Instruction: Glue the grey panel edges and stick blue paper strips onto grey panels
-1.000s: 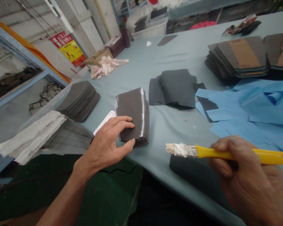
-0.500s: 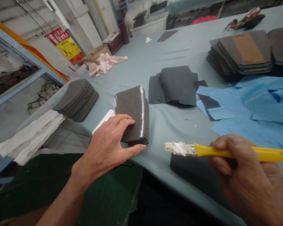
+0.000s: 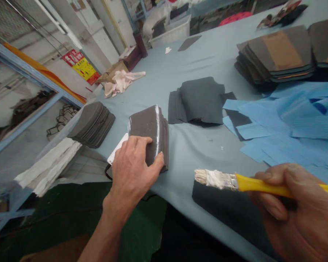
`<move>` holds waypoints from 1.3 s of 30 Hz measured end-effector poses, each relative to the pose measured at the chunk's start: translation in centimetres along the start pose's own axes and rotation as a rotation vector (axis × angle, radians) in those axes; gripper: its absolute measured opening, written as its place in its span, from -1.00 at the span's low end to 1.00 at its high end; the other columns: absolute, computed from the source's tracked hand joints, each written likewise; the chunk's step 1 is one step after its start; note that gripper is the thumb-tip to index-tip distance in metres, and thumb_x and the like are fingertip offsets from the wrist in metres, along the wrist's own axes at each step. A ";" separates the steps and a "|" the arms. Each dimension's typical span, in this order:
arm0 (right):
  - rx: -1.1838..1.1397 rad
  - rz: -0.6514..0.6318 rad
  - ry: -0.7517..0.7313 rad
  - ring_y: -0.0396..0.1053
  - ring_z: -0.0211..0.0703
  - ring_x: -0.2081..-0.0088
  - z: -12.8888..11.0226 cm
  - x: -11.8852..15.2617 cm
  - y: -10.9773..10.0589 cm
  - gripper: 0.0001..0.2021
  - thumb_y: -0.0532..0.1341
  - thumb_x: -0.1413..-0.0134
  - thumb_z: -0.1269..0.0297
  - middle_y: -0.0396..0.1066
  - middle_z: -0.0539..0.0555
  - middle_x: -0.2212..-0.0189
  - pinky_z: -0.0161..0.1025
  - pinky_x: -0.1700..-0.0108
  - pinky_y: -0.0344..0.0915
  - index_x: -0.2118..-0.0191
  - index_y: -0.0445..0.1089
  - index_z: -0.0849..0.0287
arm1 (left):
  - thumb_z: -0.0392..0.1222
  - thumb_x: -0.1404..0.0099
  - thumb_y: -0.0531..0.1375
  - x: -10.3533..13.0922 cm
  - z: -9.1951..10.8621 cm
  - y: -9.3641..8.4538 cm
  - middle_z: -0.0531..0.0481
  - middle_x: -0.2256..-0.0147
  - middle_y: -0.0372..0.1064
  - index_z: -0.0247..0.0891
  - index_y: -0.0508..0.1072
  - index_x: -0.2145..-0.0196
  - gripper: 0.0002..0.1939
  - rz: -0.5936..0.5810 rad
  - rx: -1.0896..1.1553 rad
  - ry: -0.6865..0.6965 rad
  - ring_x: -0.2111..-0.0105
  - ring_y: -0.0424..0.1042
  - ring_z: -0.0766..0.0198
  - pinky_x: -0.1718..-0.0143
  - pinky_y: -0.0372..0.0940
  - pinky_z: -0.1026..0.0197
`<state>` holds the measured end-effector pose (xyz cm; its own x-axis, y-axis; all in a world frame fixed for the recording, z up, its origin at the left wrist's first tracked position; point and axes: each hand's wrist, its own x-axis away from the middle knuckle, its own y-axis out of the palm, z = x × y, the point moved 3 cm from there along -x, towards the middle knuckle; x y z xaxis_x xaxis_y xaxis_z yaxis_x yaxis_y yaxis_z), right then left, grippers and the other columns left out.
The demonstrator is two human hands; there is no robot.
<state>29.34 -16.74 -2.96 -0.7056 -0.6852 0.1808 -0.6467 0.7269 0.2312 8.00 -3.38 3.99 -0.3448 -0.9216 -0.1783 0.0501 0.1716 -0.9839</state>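
A stack of dark brown-grey fabric pieces [image 3: 143, 123] lies near the table's front edge, with white glue-like streaks along two edges of its top piece. My left hand [image 3: 136, 160] is on its near end, fingers bent over the top and thumb at the near right corner, gripping it. A flat white object [image 3: 118, 148] shows partly from under that hand. My right hand [image 3: 297, 196] is closed round the yellow handle of a paintbrush [image 3: 241, 182]. White paste coats the brush's ferrule and bristles, which point left, apart from the stack.
Another dark stack [image 3: 94, 123] is at the left edge of the table [image 3: 185, 145]. Dark green-grey sheets [image 3: 199, 100] lie behind, blue sheets [image 3: 286, 127] to the right, taller stacks [image 3: 278, 54] beyond. A dark piece [image 3: 224, 203] lies beneath the brush. Pale cloth [image 3: 122, 82] sits farther back.
My left thumb has come up from beside the stack onto its near right corner, and the fingers have bent more. The brush has shifted slightly right and down. The view has tilted slightly.
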 end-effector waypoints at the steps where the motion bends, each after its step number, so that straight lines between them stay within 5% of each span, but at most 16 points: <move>1: -0.034 0.015 0.009 0.05 -0.35 0.67 0.1 -0.1 -0.2 -0.65 0.37 -0.19 -0.07 0.24 -0.05 0.54 -0.30 0.67 0.00 0.46 0.44 0.06 | -0.07 -0.35 0.22 0.0 -0.1 -0.1 -0.15 0.05 0.47 -0.22 0.49 0.00 -0.69 -0.001 0.018 -0.007 -0.01 0.47 -0.16 -0.10 0.40 -0.25; 8: -0.136 -0.011 0.088 -0.01 -0.40 0.74 0.3 -0.7 -0.9 -0.60 0.49 0.03 -0.06 0.21 -0.06 0.59 -0.30 0.75 -0.07 0.56 0.40 0.08 | -0.02 -0.37 0.18 0.0 -0.4 -0.1 -0.16 0.03 0.47 -0.18 0.47 0.04 -0.71 0.016 0.110 -0.028 -0.04 0.46 -0.12 -0.14 0.37 -0.24; 18: -0.166 -0.079 0.161 -0.01 -0.34 0.75 1.8 -0.8 -1.7 -0.58 0.39 -0.12 -0.13 0.10 -0.08 0.67 -0.27 0.71 0.06 0.53 0.41 0.08 | -0.08 -0.35 0.16 0.0 0.5 -0.3 -0.17 0.00 0.53 -0.17 0.47 0.01 -0.71 0.057 0.056 -0.109 -0.05 0.51 -0.14 -0.09 0.41 -0.20; 25: -0.126 0.035 0.218 -0.04 -0.37 0.73 1.1 0.0 -1.4 -0.55 0.46 -0.02 -0.14 0.15 -0.07 0.61 -0.32 0.74 -0.01 0.53 0.35 0.07 | -0.08 -0.34 0.18 0.0 0.7 -0.9 -0.13 0.02 0.60 -0.16 0.50 0.02 -0.71 0.050 0.042 -0.143 0.01 0.58 -0.13 -0.03 0.44 -0.17; 34: -0.114 -0.078 0.035 -0.01 -0.35 0.74 0.7 -0.4 -1.6 -0.60 0.43 -0.13 -0.07 0.13 -0.09 0.66 -0.34 0.75 0.02 0.51 0.39 0.07 | -0.04 -0.33 0.17 -0.1 0.8 -1.1 -0.11 0.03 0.63 -0.11 0.53 0.06 -0.72 0.047 0.032 -0.171 -0.01 0.60 -0.16 -0.02 0.45 -0.18; 39: -0.096 0.012 0.196 0.00 -0.32 0.73 0.2 0.4 -1.4 -0.52 0.43 -0.02 -0.22 0.14 -0.06 0.68 -0.31 0.76 0.02 0.53 0.35 0.06 | -0.07 -0.34 0.16 -0.2 0.6 -1.2 -0.08 0.06 0.65 -0.09 0.54 0.07 -0.75 0.059 0.046 -0.184 0.01 0.62 -0.15 -0.02 0.46 -0.19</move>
<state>29.85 -18.01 -3.39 -0.6373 -0.6789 0.3645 -0.6013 0.7340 0.3157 8.51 -3.63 5.17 -0.1633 -0.9592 -0.2310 0.1090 0.2152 -0.9705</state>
